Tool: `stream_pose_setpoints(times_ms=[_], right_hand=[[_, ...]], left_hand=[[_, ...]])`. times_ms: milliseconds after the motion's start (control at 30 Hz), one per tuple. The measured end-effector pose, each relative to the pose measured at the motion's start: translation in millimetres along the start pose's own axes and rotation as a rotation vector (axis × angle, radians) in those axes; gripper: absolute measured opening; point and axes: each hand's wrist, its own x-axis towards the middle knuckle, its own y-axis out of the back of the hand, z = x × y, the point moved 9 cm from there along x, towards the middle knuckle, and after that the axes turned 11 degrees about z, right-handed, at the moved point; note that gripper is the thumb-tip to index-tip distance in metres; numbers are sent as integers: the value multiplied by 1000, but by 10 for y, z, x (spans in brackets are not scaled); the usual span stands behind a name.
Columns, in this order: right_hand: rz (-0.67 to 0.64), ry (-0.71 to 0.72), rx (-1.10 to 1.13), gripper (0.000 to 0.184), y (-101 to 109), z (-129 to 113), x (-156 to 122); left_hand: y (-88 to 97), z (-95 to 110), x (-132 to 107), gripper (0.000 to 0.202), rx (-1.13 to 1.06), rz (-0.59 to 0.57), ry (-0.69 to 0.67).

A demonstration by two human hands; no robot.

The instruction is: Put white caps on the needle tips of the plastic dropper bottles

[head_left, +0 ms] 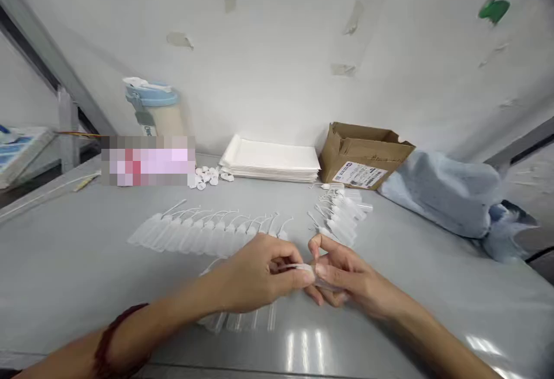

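Note:
Near the middle of the table, my left hand (259,275) pinches the white cap end of a small clear plastic tube (325,284), where a thin white strand shows. My right hand (352,278) grips the same tube's body between thumb and fingers, partly hiding it. Behind my left hand lies a slanted row of similar capped tubes (190,236) with thin white strands. More clear tubes (236,321) lie under my left forearm, mostly covered. Beyond my right hand sits an overlapping group of capped tubes (344,214).
Small white caps (208,177) lie in a pile beside a stack of white envelopes (272,158) against the wall. An open cardboard box (363,157) stands right of it, then a bluish cloth (445,194). A blue-lidded cup (160,108) stands behind a blurred-out patch at left.

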Motion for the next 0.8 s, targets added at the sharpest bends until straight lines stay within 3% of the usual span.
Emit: stream_pose_setpoints(times_ms=[167,433,633,733,800], right_hand=[[12,-43,22,17,-3,42,-25],[9,-51,25,16,-7,72,-10],[13,-66,52,16,21,110,7],[53,-19,-28,20,37,68,16],[158,65,-190,20,101,1,15]], left_hand=[[109,187,-57,10,60,87,-128],[108,112,-53,15,25,106,-57],[139,272,-82,9,114,188,-283],[163,252,-70,10,80,212,-240],[211,202,-50,9,36,244,-158]])
